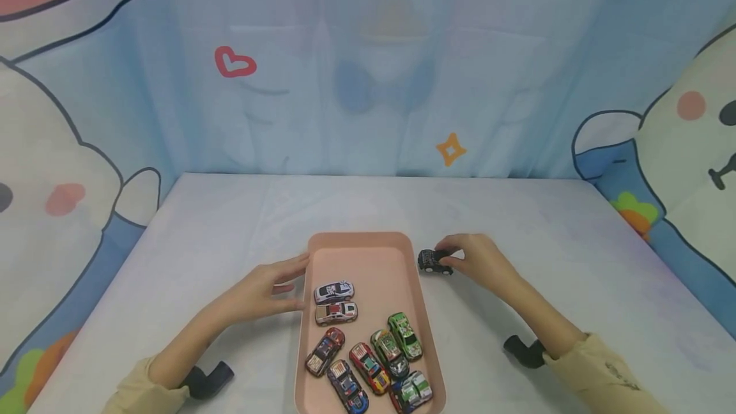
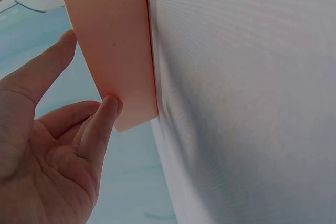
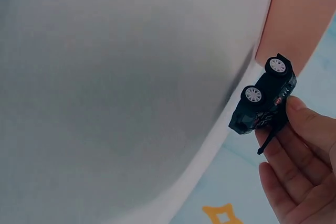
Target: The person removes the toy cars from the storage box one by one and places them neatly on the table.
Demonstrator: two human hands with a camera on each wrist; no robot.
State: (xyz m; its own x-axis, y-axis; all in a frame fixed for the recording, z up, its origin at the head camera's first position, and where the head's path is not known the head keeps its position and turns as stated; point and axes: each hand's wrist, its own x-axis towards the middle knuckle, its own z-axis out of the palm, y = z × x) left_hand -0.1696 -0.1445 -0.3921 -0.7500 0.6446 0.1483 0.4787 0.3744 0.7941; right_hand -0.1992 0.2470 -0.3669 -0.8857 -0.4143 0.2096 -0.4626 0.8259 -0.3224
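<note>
My right hand [image 1: 480, 263] pinches a black toy car [image 1: 430, 262] just outside the upper right side of the pink tray [image 1: 368, 241]. In the right wrist view the black car [image 3: 268, 97] shows two white wheels, and a thin dark part sticks out by the fingers. My left hand [image 1: 267, 291] touches the tray's left side with extended fingers and thumb. The left wrist view has those fingertips [image 2: 109, 106] against the outer tray wall [image 2: 113, 45]. Inside the tray lie a white-and-dark car [image 1: 334, 292] and a white-and-tan car [image 1: 336, 313], side by side.
Lower in the tray are several more toy cars, among them a green one [image 1: 405, 336], a red one [image 1: 370, 368] and a blue-fronted one [image 1: 347, 386]. A white cloth [image 1: 241, 222] covers the table. Behind hangs a blue cartoon curtain [image 1: 276, 120].
</note>
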